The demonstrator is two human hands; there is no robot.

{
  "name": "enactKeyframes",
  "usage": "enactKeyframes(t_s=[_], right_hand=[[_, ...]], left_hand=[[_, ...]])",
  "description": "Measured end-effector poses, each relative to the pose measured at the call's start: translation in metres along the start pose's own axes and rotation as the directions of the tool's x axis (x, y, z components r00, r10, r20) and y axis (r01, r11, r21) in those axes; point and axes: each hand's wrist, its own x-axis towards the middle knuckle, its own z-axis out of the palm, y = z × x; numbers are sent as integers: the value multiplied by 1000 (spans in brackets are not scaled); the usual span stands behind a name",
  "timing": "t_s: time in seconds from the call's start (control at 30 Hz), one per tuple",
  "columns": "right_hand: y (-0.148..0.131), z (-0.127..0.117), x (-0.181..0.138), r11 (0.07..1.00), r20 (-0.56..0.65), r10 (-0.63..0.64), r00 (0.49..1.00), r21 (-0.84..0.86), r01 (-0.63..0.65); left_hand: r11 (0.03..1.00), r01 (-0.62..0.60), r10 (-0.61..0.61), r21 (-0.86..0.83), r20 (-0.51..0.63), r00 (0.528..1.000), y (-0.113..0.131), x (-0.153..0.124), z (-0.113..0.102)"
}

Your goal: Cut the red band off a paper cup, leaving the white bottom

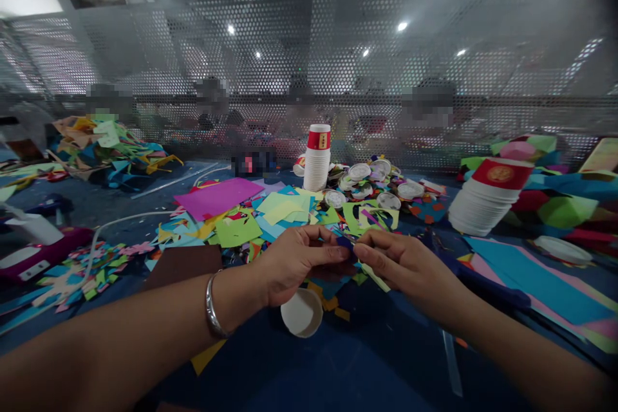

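Observation:
My left hand (294, 261) and my right hand (400, 264) meet over the blue table (338, 367), fingertips pinched together on a small dark blue paper scrap (346, 244). A silver bangle (211, 306) circles my left wrist. A white paper cup (302, 312) lies on its side just below my left hand. Under my right hand a yellow-green paper strip (376, 278) shows. Coloured paper cuttings (270, 215) are strewn right behind both hands.
A tall stack of paper cups (317, 158) stands behind, another stack (487, 196) lies at the right. Loose cup bottoms (371, 183) pile up between them. Large blue and pink sheets (526, 277) lie right, a glue gun (33, 241) left. Blurred people sit behind a perforated screen (338, 64).

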Motion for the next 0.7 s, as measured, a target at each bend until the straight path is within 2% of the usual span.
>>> enactKeyframes(t_s=[0.27, 0.7], right_hand=[[-1, 0, 0, 999, -21, -11, 1000, -48, 10], [-4, 1, 0, 996, -12, -47, 999, -76, 46]], left_hand=[[992, -77, 70, -105, -68, 995, 6, 1, 0], [993, -53, 47, -101, -55, 997, 5, -1, 4]])
